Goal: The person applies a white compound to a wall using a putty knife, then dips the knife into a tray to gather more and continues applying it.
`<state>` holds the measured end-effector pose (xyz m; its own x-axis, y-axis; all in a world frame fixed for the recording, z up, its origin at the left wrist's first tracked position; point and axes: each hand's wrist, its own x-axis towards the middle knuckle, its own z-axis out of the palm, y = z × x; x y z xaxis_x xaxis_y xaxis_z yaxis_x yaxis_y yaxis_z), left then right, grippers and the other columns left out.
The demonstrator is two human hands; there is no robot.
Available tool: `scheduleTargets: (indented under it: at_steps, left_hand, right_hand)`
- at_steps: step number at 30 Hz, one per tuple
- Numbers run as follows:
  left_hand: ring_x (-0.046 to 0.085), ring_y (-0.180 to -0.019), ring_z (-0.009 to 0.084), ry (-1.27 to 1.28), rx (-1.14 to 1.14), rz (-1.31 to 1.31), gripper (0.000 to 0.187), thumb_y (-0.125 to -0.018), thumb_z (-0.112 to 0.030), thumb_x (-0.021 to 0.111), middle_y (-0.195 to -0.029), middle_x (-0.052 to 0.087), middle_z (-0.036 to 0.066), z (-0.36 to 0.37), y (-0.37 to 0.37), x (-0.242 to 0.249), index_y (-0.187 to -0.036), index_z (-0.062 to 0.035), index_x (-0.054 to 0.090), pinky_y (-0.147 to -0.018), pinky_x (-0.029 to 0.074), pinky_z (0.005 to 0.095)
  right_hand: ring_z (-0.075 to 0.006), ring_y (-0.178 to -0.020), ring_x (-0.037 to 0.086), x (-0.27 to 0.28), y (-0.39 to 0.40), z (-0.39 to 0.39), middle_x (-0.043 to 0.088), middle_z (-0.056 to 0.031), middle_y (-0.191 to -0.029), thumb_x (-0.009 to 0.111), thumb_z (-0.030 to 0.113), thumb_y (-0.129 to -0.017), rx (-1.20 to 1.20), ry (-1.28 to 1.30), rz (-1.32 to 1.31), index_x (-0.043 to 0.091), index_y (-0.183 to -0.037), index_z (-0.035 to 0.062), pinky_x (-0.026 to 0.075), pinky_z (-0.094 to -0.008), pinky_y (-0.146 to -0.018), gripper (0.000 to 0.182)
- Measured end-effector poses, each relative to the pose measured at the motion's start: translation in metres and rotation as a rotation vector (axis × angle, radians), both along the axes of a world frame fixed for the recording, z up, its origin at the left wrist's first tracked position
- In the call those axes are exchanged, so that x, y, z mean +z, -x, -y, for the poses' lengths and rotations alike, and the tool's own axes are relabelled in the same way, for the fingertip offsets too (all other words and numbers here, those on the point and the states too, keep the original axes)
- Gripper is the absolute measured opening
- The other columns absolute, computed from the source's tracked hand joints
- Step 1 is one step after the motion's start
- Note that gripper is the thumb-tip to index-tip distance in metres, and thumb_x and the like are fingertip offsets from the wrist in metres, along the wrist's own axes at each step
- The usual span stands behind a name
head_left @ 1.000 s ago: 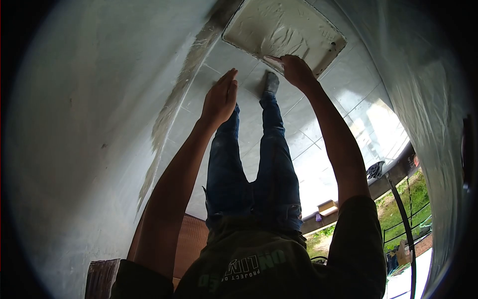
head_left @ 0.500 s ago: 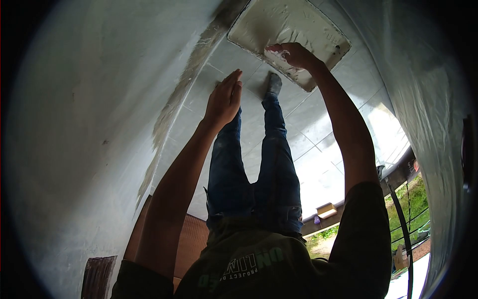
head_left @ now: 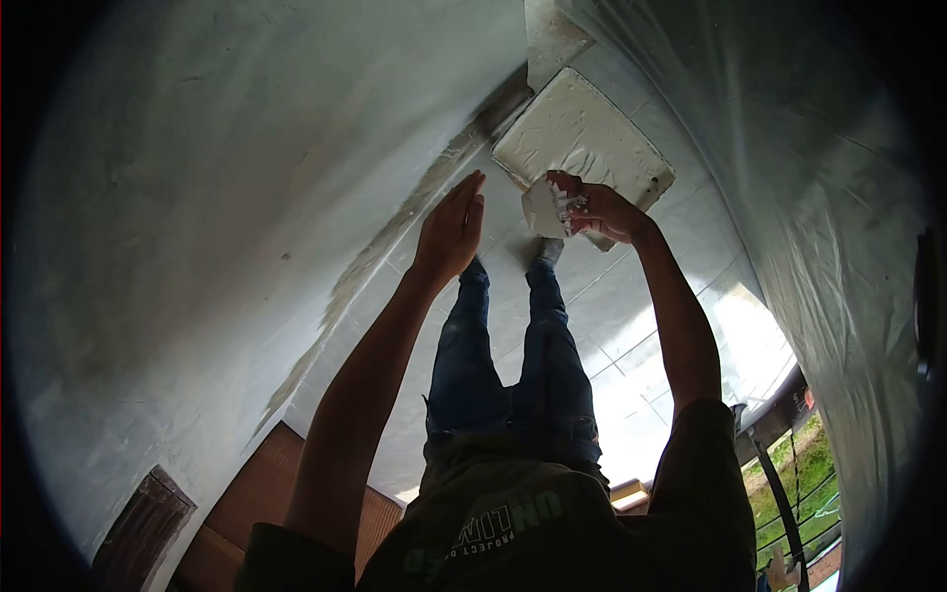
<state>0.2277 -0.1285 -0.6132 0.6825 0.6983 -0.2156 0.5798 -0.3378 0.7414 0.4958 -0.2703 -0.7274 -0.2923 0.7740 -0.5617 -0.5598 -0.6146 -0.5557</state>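
Observation:
My right hand [head_left: 607,212] grips a flat scraper [head_left: 546,209], its broad face coated with pale paste and the edge toward my fingers smeared with clumps. It is held up above the near edge of a shallow rectangular tray [head_left: 671,180], overlapping it in this view. Wet pale paste [head_left: 582,123] fills the tray with a rippled surface. My left hand [head_left: 451,229] is raised to the left of the scraper, fingers stretched out and side by side, with nothing in it. It is nearest to the grey wall [head_left: 247,197].
A tiled floor [head_left: 582,326] lies under my feet, with bright light on its right side. Clear plastic sheeting [head_left: 819,266] hangs at the right. Brown ribbed cardboard [head_left: 258,483] stands at the wall's foot. Grass [head_left: 774,474] shows past a dark floor edge at lower right.
My right hand has come up and back from the tray, and the paste-coated scraper now shows in it. The view has shifted so the tray sits lower. My left hand keeps its shape.

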Motion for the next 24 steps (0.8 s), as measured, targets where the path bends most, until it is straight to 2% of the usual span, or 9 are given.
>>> scheduleTargets:
  at_steps: [2,4,5,6,12,15,17,20,24]
  left_hand:
    - [0.053,-0.135,0.0365,-0.067,0.007,0.035,0.042,-0.106,-0.021,0.043,-0.144,0.056,0.023,-0.01,-0.002,0.03,-0.139,0.0019,0.055,-0.115,0.04,0.0433]
    - [0.049,-0.139,0.0344,-0.109,0.033,0.098,0.044,-0.107,-0.02,0.039,-0.145,0.055,0.023,-0.017,-0.004,0.068,-0.142,0.0026,0.053,-0.118,0.037,0.041]
    - [0.049,-0.14,0.0339,-0.148,0.032,0.136,0.044,-0.107,-0.019,0.039,-0.146,0.055,0.022,-0.02,-0.003,0.085,-0.142,0.0025,0.053,-0.118,0.037,0.0415]
    - [0.049,-0.14,0.0339,-0.181,0.04,0.154,0.044,-0.107,-0.019,0.039,-0.146,0.055,0.022,-0.022,-0.003,0.104,-0.142,0.0025,0.053,-0.118,0.037,0.0415]
    - [0.048,-0.14,0.0351,-0.359,0.04,0.233,0.043,-0.108,-0.019,0.04,-0.148,0.053,0.022,-0.039,-0.004,0.214,-0.144,0.0016,0.051,-0.118,0.037,0.0426]
    - [0.048,-0.14,0.0356,-0.489,-0.008,0.308,0.043,-0.108,-0.018,0.04,-0.148,0.052,0.021,-0.042,0.006,0.259,-0.143,0.0017,0.051,-0.118,0.037,0.0423]
    - [0.049,-0.139,0.0358,-0.577,-0.05,0.369,0.042,-0.108,-0.017,0.04,-0.148,0.053,0.021,-0.044,0.013,0.287,-0.143,0.0014,0.052,-0.117,0.039,0.0422]
    - [0.05,-0.138,0.0361,-0.674,-0.075,0.428,0.04,-0.107,-0.015,0.041,-0.148,0.053,0.021,-0.04,0.029,0.326,-0.142,0.0004,0.053,-0.116,0.04,0.042]
    - [0.056,-0.131,0.0372,-0.9,-0.119,0.531,0.037,-0.105,-0.015,0.047,-0.14,0.059,0.021,-0.04,0.056,0.363,-0.135,0.0025,0.058,-0.112,0.045,0.0449]
  right_hand:
    - [-0.0201,-0.098,0.07,0.037,0.009,-0.002,0.067,-0.0101,-0.114,0.072,0.006,-0.093,-0.132,-0.126,-0.103,0.053,-0.134,-0.002,0.062,-0.037,-0.089,0.045]
    - [-0.0212,-0.101,0.071,0.086,0.019,-0.006,0.066,-0.012,-0.117,0.072,0.004,-0.092,-0.273,-0.226,-0.099,0.051,-0.139,-0.0021,0.062,-0.0375,-0.088,0.052]
    - [-0.0219,-0.101,0.072,0.112,0.023,-0.01,0.066,-0.0126,-0.118,0.071,-0.001,-0.09,-0.33,-0.3,-0.152,0.047,-0.144,-0.002,0.063,-0.0385,-0.087,0.06]
    - [-0.0167,-0.104,0.067,0.119,0.022,-0.011,0.058,-0.009,-0.133,0.07,-0.001,-0.09,-0.324,-0.278,-0.139,0.034,-0.157,0.0041,0.061,-0.0343,-0.087,0.076]
    - [-0.0168,-0.103,0.07,0.232,0.039,-0.037,0.064,-0.0107,-0.126,0.063,-0.009,-0.088,-0.457,-0.517,-0.188,0.038,-0.155,0.0055,0.063,-0.0295,-0.085,0.073]
    - [-0.017,-0.107,0.069,0.277,0.051,-0.044,0.066,-0.0115,-0.127,0.062,-0.008,-0.089,-0.476,-0.685,-0.21,0.043,-0.151,0.0028,0.061,-0.0299,-0.089,0.066]
    - [-0.0162,-0.105,0.069,0.294,0.056,-0.048,0.067,-0.0107,-0.125,0.061,-0.004,-0.094,-0.59,-0.678,-0.119,0.048,-0.145,-0.0007,0.06,-0.0305,-0.092,0.052]
    - [-0.0182,-0.105,0.07,0.324,0.064,-0.052,0.066,-0.0123,-0.125,0.056,-0.002,-0.098,-0.585,-0.751,-0.11,0.05,-0.141,-0.0039,0.061,-0.0319,-0.091,0.043]
    - [-0.0185,-0.104,0.071,0.375,0.093,-0.049,0.067,-0.0126,-0.124,0.055,0.002,-0.102,-0.647,-0.779,-0.023,0.053,-0.139,-0.0036,0.062,-0.0329,-0.091,0.037]
